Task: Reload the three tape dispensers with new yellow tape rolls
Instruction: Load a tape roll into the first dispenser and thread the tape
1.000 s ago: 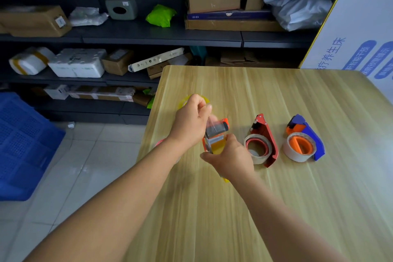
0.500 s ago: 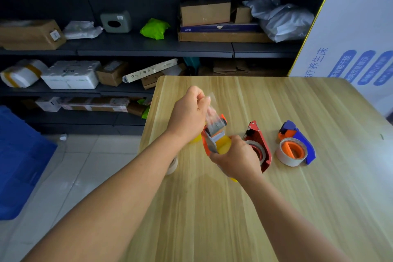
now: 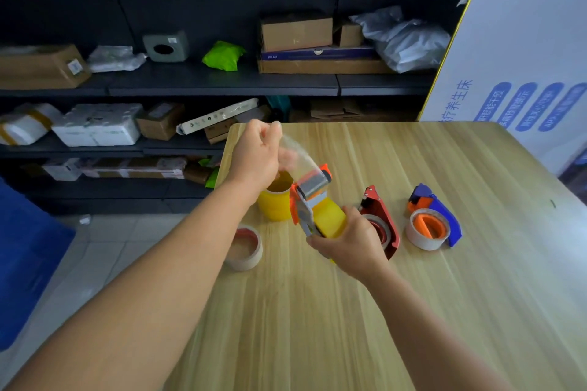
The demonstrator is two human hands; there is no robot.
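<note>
One orange plastic tape dispenser, yellow roll loaded, gripped in curled right hand above the wooden surface. Clear tape strip pinched in left hand, running up-left from roller. Next pull probably along that line.

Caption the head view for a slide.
Left hand pulls tape from the orange dispenser gripped by the right hand; red dispenser and blue dispenser wait on the table.
</note>
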